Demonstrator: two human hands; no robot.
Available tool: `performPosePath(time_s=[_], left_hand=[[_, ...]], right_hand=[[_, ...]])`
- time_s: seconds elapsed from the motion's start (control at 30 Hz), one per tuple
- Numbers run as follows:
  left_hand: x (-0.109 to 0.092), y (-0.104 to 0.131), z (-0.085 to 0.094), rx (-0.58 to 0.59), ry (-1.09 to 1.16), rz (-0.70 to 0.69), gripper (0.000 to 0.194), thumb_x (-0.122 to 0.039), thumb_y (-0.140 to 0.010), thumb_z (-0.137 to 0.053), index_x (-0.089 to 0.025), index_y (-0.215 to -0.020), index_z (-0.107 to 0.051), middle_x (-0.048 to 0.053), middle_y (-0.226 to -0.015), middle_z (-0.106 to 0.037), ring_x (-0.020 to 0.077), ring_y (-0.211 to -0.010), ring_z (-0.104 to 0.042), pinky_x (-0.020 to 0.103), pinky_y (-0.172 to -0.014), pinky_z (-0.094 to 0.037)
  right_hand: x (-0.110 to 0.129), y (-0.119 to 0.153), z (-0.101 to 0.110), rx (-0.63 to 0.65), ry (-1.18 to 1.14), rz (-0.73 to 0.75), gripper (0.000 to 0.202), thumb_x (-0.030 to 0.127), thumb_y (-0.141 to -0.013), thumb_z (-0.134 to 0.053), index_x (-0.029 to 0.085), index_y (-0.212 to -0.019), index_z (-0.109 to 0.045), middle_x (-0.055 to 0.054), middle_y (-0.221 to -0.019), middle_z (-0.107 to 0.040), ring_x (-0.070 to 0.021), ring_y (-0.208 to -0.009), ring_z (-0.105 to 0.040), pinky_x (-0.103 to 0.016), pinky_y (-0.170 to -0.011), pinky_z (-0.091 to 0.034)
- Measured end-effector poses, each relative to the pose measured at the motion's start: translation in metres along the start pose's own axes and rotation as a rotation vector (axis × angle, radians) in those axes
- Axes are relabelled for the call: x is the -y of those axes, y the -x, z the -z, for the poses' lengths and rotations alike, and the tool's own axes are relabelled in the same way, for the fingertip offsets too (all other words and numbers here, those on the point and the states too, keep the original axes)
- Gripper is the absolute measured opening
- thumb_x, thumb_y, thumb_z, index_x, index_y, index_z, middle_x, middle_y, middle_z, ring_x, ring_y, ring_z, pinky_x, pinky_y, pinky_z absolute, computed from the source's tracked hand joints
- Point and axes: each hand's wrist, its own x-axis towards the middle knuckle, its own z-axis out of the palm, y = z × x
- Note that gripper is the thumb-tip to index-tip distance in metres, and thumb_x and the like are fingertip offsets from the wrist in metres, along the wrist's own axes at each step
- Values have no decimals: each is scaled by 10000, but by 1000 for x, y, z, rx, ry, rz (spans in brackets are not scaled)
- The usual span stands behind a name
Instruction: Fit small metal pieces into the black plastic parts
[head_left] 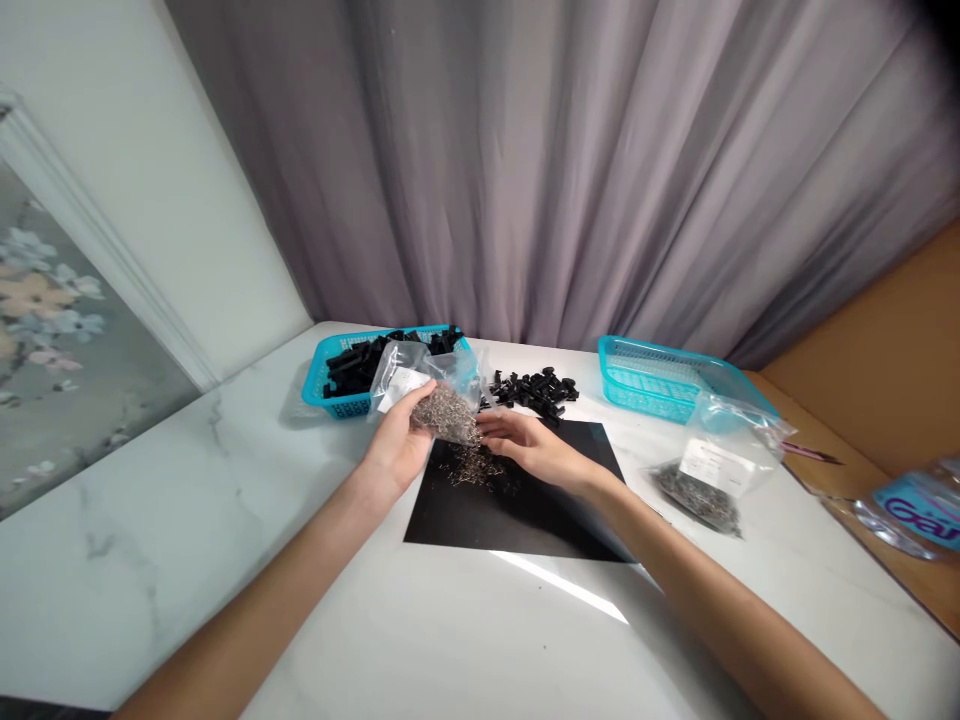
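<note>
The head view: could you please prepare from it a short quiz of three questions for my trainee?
1. True or false: the left hand holds a plastic bag.
2. Small wire-like pieces lie loose on: a) the bottle; b) the black sheet; c) the right basket.
3. What lies in the left blue basket?

Key: 1. True. 2. b. 3. Black parts.
</note>
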Motion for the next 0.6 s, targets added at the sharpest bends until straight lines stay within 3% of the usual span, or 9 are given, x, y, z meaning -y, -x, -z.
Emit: performPosePath(time_s=[0.1,0.2,0.4,0.5,0.6], left_hand=[[1,-1,1,-3,0,-2,115,-63,-837,-677,-143,-788,-743,41,-813,-775,139,-733,-699,235,-725,-567],[2,-1,2,3,0,-4,85,-71,-820,-699,-138,-805,-748,46,-822,-777,145,-743,-700,250,-743,-567],[2,0,1,12,7,-15,83,-76,-841,-688,-126,-805,-744,45,-837,-772,138,-755,-695,240,-737,-562],[3,0,1,11,14,-28,89,-67,-830,-697,-139,-803,-742,38,-850,-773,141,-779,-698,240,-762,-562],[4,0,0,8,17,-24,92,-58,-821,-707,-140,-799,-742,38,-848,-774,143,-779,-698,244,-779,-563]], right_hand=[[2,0,0,45,-124,-9,362,340,-962,-644,201,-1291,-581,-79,-1102,-734,-191,-1037,-686,-385,-986,-526],[5,1,2,22,-43,-8,325,440,-979,-623,188,-1183,-642,-57,-987,-726,-193,-963,-682,-377,-944,-528],[2,1,-2,-28,103,-1,427,549,-1006,-534,191,-1150,-718,-82,-1147,-707,-220,-1054,-634,-382,-957,-496],[-2,0,-7,-57,130,-19,432,511,-930,-674,203,-1232,-687,-92,-1235,-670,-225,-1090,-617,-391,-983,-486],[-5,-1,-9,-58,126,-4,373,486,-864,-755,190,-1089,-712,-74,-1120,-692,-211,-1011,-628,-374,-944,-491]])
